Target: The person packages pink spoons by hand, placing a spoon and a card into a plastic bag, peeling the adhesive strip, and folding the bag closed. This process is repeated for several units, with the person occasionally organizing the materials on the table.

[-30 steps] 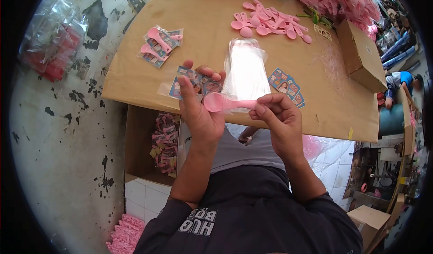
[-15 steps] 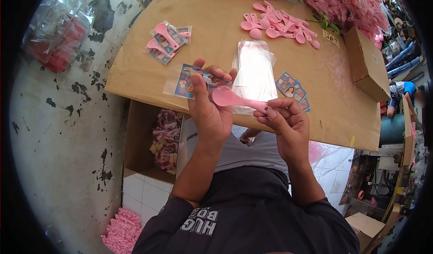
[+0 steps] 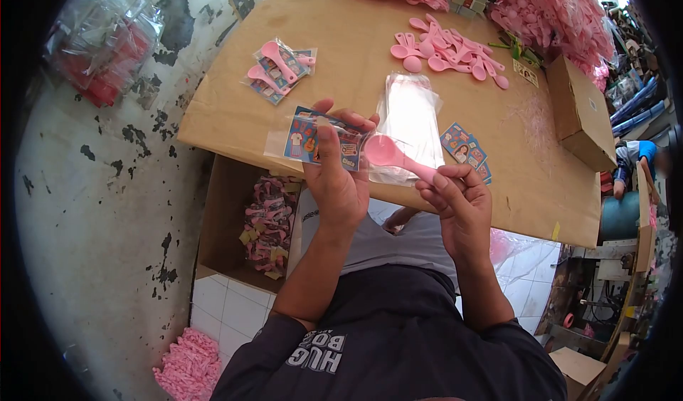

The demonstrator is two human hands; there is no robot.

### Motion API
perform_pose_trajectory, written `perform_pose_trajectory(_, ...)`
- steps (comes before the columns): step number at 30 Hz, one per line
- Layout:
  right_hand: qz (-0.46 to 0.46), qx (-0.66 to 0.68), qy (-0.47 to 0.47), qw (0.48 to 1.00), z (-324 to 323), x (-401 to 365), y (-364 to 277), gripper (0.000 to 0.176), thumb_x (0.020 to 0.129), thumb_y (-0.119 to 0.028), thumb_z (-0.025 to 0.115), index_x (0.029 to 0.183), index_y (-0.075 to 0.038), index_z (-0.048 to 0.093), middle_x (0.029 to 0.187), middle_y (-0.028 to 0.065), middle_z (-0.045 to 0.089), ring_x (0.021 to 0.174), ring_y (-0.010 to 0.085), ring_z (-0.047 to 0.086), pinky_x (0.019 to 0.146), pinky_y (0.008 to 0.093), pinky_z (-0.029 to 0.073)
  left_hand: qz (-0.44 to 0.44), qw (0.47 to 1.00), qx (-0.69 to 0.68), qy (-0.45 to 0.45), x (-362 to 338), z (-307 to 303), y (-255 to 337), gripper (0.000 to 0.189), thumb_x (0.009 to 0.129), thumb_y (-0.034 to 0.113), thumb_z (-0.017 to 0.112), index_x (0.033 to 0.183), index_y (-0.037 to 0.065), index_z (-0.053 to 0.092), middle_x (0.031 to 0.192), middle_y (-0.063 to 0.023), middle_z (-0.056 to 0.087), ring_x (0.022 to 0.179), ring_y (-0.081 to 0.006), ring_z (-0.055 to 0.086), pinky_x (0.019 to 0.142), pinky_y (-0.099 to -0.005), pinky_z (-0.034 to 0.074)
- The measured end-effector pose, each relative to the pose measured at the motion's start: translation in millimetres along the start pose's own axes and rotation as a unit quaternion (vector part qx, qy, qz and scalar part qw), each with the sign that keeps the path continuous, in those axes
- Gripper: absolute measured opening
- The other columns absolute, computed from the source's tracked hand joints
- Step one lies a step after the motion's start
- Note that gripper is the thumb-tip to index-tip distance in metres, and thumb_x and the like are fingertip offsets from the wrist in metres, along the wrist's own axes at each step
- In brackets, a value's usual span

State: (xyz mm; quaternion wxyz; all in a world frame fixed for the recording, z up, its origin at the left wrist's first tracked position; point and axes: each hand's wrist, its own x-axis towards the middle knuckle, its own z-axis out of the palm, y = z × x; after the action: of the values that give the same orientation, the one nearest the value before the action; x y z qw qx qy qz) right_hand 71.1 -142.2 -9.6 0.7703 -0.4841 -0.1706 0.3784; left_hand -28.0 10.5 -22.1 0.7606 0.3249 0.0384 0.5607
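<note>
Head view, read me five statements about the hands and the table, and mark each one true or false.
1. The right hand holds a spoon by its handle. True.
2. The left hand is empty. False: it holds a card in clear plastic.
3. Loose spoons lie on the table. True.
4. The fanned cards lie left of the clear bags. False: they lie right of them.
5. A brown box stands at the table's right side. True.
</note>
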Motion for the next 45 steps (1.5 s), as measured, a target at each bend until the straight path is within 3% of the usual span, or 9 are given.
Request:
perform_pose_trajectory(10, -0.026, -0.067, -0.01, 0.997, 2, -7, 1, 0.015, 0.102, -0.008, 0.067, 0.112, 0.001, 0.061, 0.101, 0.0144, 0.075, 0.092, 0.0201, 0.076, 0.071, 0.0274, 0.062, -0.026, 0.999, -0.032, 0.011, -1, 9, 0, 0.048, 0.109, 0.036, 0.055, 0.145, 0.007, 0.04, 0.111, -0.0087, 0.061, 0.104, -0.0191, 0.065, 0.117, -0.0494, 0.046)
perform_pose_trajectory(16, -0.044, -0.035, -0.1, 0.993, 9, -8, -9, 0.016, 0.103, -0.007, 0.066, 0.114, 0.002, 0.059, 0.11, 0.0146, 0.073, 0.097, 0.0159, 0.073, 0.079, 0.0279, 0.061, -0.129, 0.987, -0.094, -0.023, -14, 25, -12, 0.05, 0.11, 0.038, 0.052, 0.143, 0.003, 0.038, 0.103, -0.0092, 0.061, 0.102, -0.02, 0.066, 0.113, -0.0488, 0.051)
perform_pose_trajectory(21, -0.102, -0.068, -0.069, 0.99, -3, -6, -2, 0.021, 0.099, -0.004, 0.07, 0.113, -0.001, 0.055, 0.103, 0.0076, 0.069, 0.092, 0.0101, 0.068, 0.08, 0.0245, 0.056, -0.213, 0.967, -0.135, -0.042, -23, 36, -18, 0.045, 0.111, 0.037, 0.05, 0.143, 0.005, 0.043, 0.103, -0.0076, 0.06, 0.099, -0.0177, 0.065, 0.114, -0.0466, 0.05)
perform_pose_trajectory(24, -0.147, -0.087, -0.037, 0.985, -6, -4, 7, 0.027, 0.095, -0.001, 0.074, 0.111, -0.004, 0.053, 0.098, 0.0022, 0.065, 0.084, 0.006, 0.062, 0.074, 0.0219, 0.052, -0.268, 0.947, -0.167, -0.056, -29, 38, -22, 0.042, 0.113, 0.029, 0.047, 0.145, 0.003, 0.04, 0.105, -0.0106, 0.061, 0.099, -0.0202, 0.069, 0.088, -0.0362, 0.062)
perform_pose_trajectory(32, -0.243, -0.23, 0.008, 0.942, 3, -2, 2, 0.045, 0.084, 0.001, 0.081, 0.122, -0.006, 0.058, 0.109, 0.004, 0.061, 0.086, 0.0088, 0.056, 0.072, 0.0237, 0.048, -0.302, 0.942, -0.14, -0.028, -26, 28, -15, 0.038, 0.113, 0.026, 0.048, 0.142, 0.003, 0.046, 0.112, -0.013, 0.066, 0.105, -0.0214, 0.069, 0.091, -0.0372, 0.06)
perform_pose_trajectory(34, -0.443, -0.412, 0.006, 0.796, 6, 0, -5, 0.041, 0.08, -0.001, 0.083, 0.118, -0.01, 0.069, 0.119, 0.0084, 0.062, 0.096, 0.0181, 0.059, 0.079, 0.0306, 0.05, -0.306, 0.943, -0.126, -0.02, -23, 22, -13, 0.038, 0.112, 0.025, 0.05, 0.142, 0.001, 0.047, 0.125, -0.0173, 0.066, 0.115, -0.0256, 0.067, 0.102, -0.0428, 0.057)
perform_pose_trajectory(38, -0.521, -0.493, -0.057, 0.695, -5, 0, -14, 0.02, 0.08, -0.003, 0.082, 0.098, -0.011, 0.077, 0.128, 0.0138, 0.064, 0.108, 0.0262, 0.059, 0.083, 0.0357, 0.05, -0.318, 0.939, -0.132, 0.014, -14, 23, -2, 0.038, 0.111, 0.02, 0.05, 0.142, -0.001, 0.046, 0.14, -0.0244, 0.059, 0.131, -0.0343, 0.059, 0.112, -0.0483, 0.051)
perform_pose_trajectory(43, -0.497, -0.444, -0.02, 0.746, -17, 2, -14, 0.022, 0.085, 0.001, 0.077, 0.105, -0.008, 0.075, 0.125, 0.0165, 0.064, 0.111, 0.0277, 0.061, 0.088, 0.0364, 0.051, -0.324, 0.94, -0.105, -0.002, -7, 24, 10, 0.04, 0.111, 0.02, 0.048, 0.145, 0.0, 0.044, 0.151, -0.0262, 0.049, 0.142, -0.037, 0.049, 0.119, -0.0524, 0.044)
perform_pose_trajectory(45, -0.472, -0.311, 0.015, 0.824, -20, 7, -12, 0.029, 0.088, 0.004, 0.072, 0.115, -0.006, 0.071, 0.122, 0.0183, 0.065, 0.113, 0.0297, 0.061, 0.094, 0.0377, 0.051, -0.332, 0.936, -0.119, 0.005, -5, 21, 12, 0.04, 0.11, 0.019, 0.048, 0.144, 0.0, 0.044, 0.153, -0.027, 0.047, 0.143, -0.0376, 0.048, 0.12, -0.053, 0.043)
